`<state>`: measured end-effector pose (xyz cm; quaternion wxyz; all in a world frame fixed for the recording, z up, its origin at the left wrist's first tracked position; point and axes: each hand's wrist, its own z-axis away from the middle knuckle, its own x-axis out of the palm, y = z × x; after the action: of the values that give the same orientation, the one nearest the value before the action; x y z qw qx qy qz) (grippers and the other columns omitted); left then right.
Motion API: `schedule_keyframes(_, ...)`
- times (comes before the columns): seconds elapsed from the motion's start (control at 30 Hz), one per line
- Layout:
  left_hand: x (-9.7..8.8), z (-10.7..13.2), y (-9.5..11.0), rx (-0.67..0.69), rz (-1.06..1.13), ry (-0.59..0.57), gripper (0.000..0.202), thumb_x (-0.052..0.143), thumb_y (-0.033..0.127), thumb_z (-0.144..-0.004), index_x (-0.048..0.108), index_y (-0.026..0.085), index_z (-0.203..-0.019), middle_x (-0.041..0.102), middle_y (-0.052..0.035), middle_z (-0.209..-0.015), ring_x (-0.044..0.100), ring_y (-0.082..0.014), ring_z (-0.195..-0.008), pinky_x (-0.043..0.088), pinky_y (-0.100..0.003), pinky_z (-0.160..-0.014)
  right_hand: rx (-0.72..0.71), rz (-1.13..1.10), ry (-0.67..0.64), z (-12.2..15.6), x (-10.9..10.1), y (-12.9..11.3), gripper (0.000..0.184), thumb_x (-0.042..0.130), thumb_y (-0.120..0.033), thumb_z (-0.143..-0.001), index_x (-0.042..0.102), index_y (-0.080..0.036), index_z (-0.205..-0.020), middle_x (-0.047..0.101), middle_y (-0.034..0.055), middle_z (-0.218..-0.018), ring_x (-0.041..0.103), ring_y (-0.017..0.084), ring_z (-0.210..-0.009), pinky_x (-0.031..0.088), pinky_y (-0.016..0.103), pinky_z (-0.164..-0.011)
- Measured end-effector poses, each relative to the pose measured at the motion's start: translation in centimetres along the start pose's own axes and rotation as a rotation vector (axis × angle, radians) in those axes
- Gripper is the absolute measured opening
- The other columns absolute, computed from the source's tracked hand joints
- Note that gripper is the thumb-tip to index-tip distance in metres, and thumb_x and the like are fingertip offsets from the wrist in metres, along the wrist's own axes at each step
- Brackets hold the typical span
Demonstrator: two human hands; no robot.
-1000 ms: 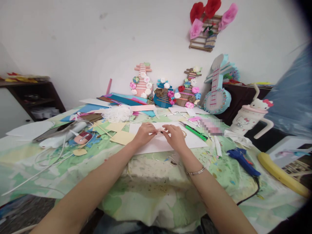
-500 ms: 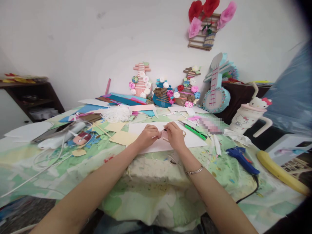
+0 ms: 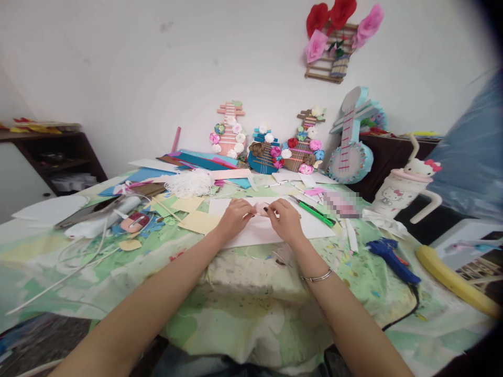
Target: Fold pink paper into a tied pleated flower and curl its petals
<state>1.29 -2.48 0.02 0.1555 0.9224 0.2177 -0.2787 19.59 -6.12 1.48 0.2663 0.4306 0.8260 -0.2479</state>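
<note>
Between my fingertips is a small pale pink piece (image 3: 261,209), thin like paper; its exact shape is too small to make out. My left hand (image 3: 238,219) pinches its left side, and my right hand (image 3: 285,219) pinches its right side with thumb and forefinger. Both hands are over a white sheet (image 3: 251,238) on the table. Just right of my right hand, a green utility knife (image 3: 317,213) lies across the sheet's edge, with a dark pen-like tool alongside.
A blue glue gun (image 3: 393,260) and a white tumbler (image 3: 401,193) stand to the right, near a yellow curved object (image 3: 451,277). Left are a power strip (image 3: 102,217), cream paper (image 3: 199,222) and white string (image 3: 189,183). Flower-covered paper instruments (image 3: 264,157) lean on the wall.
My hands have moved slightly apart, and the pink piece now shows more fully between them. My right hand has turned a little. The whole view has shifted slightly.
</note>
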Motion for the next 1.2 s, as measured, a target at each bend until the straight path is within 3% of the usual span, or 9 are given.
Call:
schedule_keyframes(0.23,-0.1,0.2,-0.4,-0.072,-0.081,0.051,0.014,0.055,0.020,-0.083,0.068,0.019,-0.077,0.067,-0.0056,-0.075,0.055,-0.0196,-0.081,0.038,-0.035,-0.077,0.052,0.166,-0.200,0.1,0.2,-0.2,0.018,0.050,-0.027,-0.084,0.060,-0.021,-0.071,0.065,0.0014,-0.070,0.056,0.015,-0.062,0.026,0.026,-0.054)
schedule_keyframes(0.73,0.1,0.4,-0.3,0.043,-0.285,0.029,0.017,0.051,0.020,-0.086,0.069,0.020,-0.083,0.068,-0.0061,-0.078,0.049,-0.0213,-0.086,0.034,-0.037,-0.076,0.080,0.168,-0.147,0.2,0.3,-0.6,0.021,0.049,-0.031,-0.085,0.062,-0.021,-0.072,0.066,0.0025,-0.071,0.058,0.016,-0.064,0.031,0.026,-0.055)
schedule_keyframes(0.83,-0.1,0.3,-0.1,0.079,-0.300,-0.011,0.019,0.049,0.018,-0.088,0.068,0.021,-0.087,0.069,-0.0057,-0.082,0.050,-0.0220,-0.089,0.032,-0.037,-0.075,0.082,0.075,-0.095,0.2,0.4,-0.5,0.016,0.049,-0.024,-0.085,0.063,-0.021,-0.090,0.066,0.0037,-0.081,0.059,0.016,-0.069,0.037,0.026,-0.059)
schedule_keyframes(0.93,-0.3,0.2,0.2,0.104,-0.260,-0.043,0.022,0.046,0.018,-0.089,0.068,0.021,-0.086,0.070,-0.0055,-0.086,0.050,-0.0225,-0.093,0.030,-0.037,-0.075,0.010,-0.055,-0.064,0.0,0.5,-0.2,0.035,0.046,-0.009,-0.080,0.058,-0.021,-0.111,0.064,0.0062,-0.097,0.059,0.017,-0.082,0.043,0.028,-0.072)
schedule_keyframes(1.07,-0.5,0.0,0.8,0.121,-0.159,-0.077,0.024,0.045,0.021,-0.090,0.068,0.023,-0.086,0.071,-0.0043,-0.093,0.051,-0.0210,-0.094,0.030,-0.037,-0.077,-0.128,-0.197,-0.071,-0.2,0.7,0.3,0.024,0.048,-0.009,-0.078,0.067,-0.020,-0.089,0.064,0.0071,-0.096,0.057,0.018,-0.091,0.045,0.031,-0.080)
schedule_keyframes(1.2,-0.5,0.0,1.0,0.143,-0.114,-0.084,0.024,0.045,0.022,-0.090,0.069,0.024,-0.085,0.071,-0.0012,-0.097,0.053,-0.0196,-0.092,0.030,-0.036,-0.076,-0.114,-0.314,-0.065,-0.3,0.3,0.6,0.021,0.050,-0.009,-0.077,0.068,-0.020,-0.078,0.065,0.0064,-0.092,0.058,0.017,-0.090,0.045,0.031,-0.082)
